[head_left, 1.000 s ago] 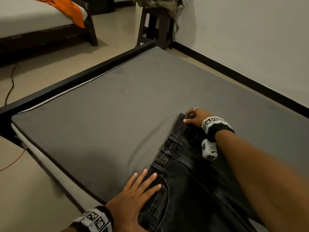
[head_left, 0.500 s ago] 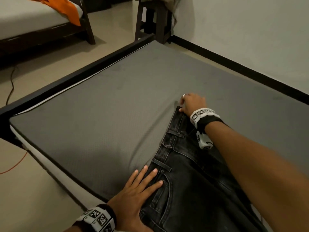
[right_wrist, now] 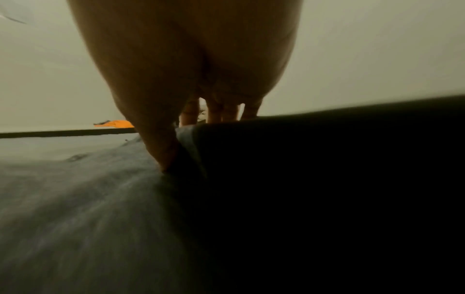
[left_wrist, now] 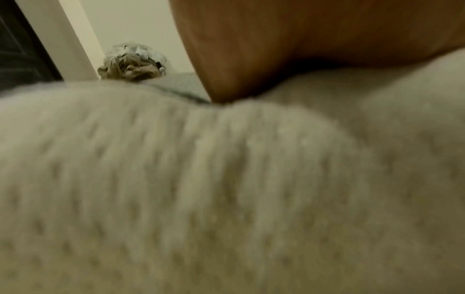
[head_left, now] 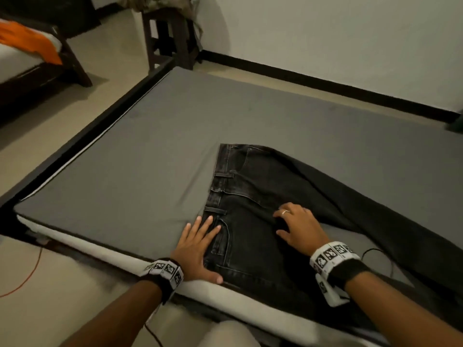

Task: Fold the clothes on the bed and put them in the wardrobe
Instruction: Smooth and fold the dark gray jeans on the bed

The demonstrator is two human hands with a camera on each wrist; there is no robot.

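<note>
- A pair of dark jeans (head_left: 253, 196) lies spread on the grey mattress of the bed (head_left: 150, 146), near its front edge; the waistband points left and one leg runs off to the right across the sheet.
- The left hand (head_left: 198, 246) lies flat at the jeans' near waistband corner, half on the denim and half on the sheet, with its fingers (head_left: 210, 231) straight and fanned apart and the thumb stretched along the mattress edge.
- The right hand (head_left: 300, 229) rests on the jeans around the crotch area; its fingers (head_left: 283, 214) are bent and spread, tips pressing into the fabric, a ring on one of them. Whether they pinch a fold I cannot tell.
- In the right wrist view, the fingertips (right_wrist: 214, 113) meet the dark cloth, with the thumb down to the left.
- The left wrist view is blurred, filled mostly by pale knit mattress side with the palm (left_wrist: 302, 39) above.
- Both wrists carry bands with black-and-white markers.
- Behind the bed stands a dark wooden stool (head_left: 170, 38) heaped with crumpled clothes (head_left: 162, 3).
- An orange garment (head_left: 27, 41) lies on a second bed at top left.
- An orange cable (head_left: 25, 281) trails on the floor.
</note>
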